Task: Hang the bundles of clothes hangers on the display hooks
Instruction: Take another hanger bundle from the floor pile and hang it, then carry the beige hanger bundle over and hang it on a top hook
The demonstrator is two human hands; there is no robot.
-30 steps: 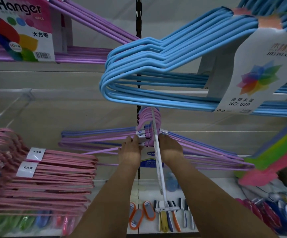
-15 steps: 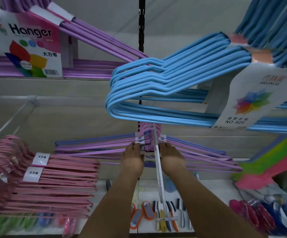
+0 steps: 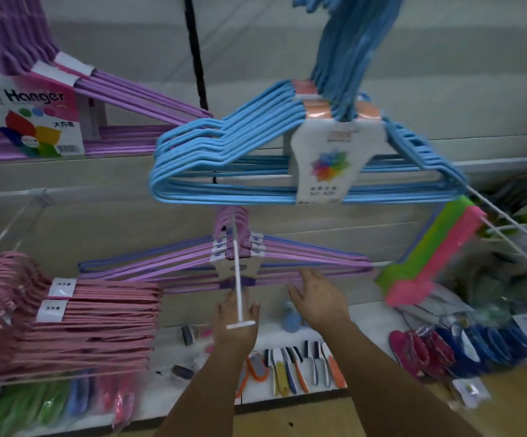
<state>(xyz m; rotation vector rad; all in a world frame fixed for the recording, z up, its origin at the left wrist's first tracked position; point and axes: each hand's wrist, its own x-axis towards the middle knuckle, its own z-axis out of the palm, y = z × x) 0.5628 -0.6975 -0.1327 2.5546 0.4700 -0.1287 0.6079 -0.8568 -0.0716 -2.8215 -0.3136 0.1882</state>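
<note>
Purple hanger bundle [image 3: 287,257] hangs on the white display hook [image 3: 238,279], at twelve o'clock from both hands, its long axis running nine to three. Left hand [image 3: 235,323] is spread under the hook's tip, the nearer one; right hand [image 3: 319,298] is spread and empty, just below the bundle's three o'clock arm. Blue bundle [image 3: 224,159] hangs above, pink bundles [image 3: 98,320] at nine o'clock.

Purple bundle [image 3: 224,263] hangs on white hook [image 3: 238,279] at centre. Left hand [image 3: 235,323] below hook end, right hand [image 3: 319,298] right of it, both empty, fingers relaxed. Blue bundle [image 3: 256,165] above.
</note>
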